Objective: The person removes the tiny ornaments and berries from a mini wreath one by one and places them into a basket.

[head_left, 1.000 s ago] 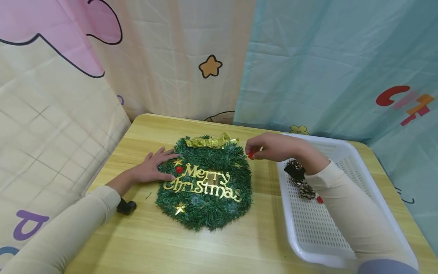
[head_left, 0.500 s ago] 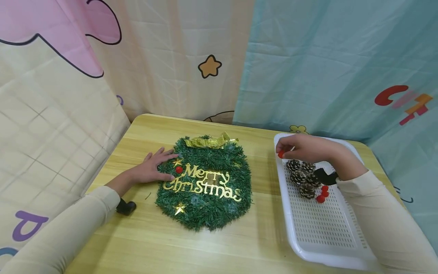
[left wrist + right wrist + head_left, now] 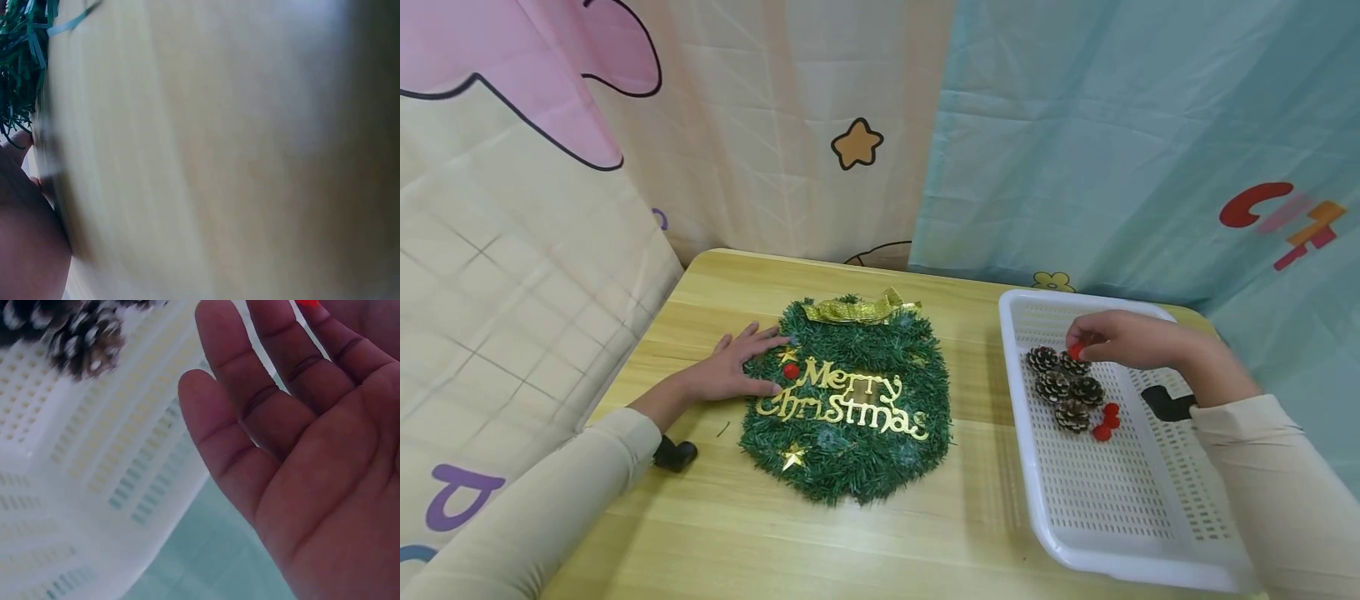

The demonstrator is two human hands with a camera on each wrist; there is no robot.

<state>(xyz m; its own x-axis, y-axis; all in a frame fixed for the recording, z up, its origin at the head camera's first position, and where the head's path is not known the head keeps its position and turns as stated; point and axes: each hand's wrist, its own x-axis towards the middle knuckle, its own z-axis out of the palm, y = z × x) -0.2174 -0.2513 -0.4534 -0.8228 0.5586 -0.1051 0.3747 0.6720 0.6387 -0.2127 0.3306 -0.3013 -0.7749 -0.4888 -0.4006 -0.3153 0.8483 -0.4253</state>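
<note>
A green tinsel wreath [image 3: 850, 475] lies flat on the table, with gold "Merry Christmas" lettering [image 3: 850, 398], gold stars [image 3: 793, 456], a gold ribbon [image 3: 857, 312] and one red pompom [image 3: 791, 371] on it. My left hand [image 3: 730, 367] rests on its left edge, fingers spread. Over the white basket [image 3: 1037, 492], my right hand [image 3: 1123, 337] pinches a red ball [image 3: 1077, 351] between thumb and finger. Pine cones [image 3: 1071, 415] lie in the basket below that hand, beside several small red balls [image 3: 1102, 432]. In the right wrist view the other fingers [image 3: 219, 337] extend loosely past the pinched red ball [image 3: 307, 302].
The wooden table [image 3: 880, 550] is bounded behind by a printed curtain [image 3: 775, 125]. The basket stands on its right side with raised walls. Black wrist-camera parts show at the left wrist [image 3: 675, 455] and right wrist [image 3: 1167, 404].
My right hand has moved right, from beside the wreath's upper right edge to over the basket, carrying the red ball. The left hand and the wreath have stayed put.
</note>
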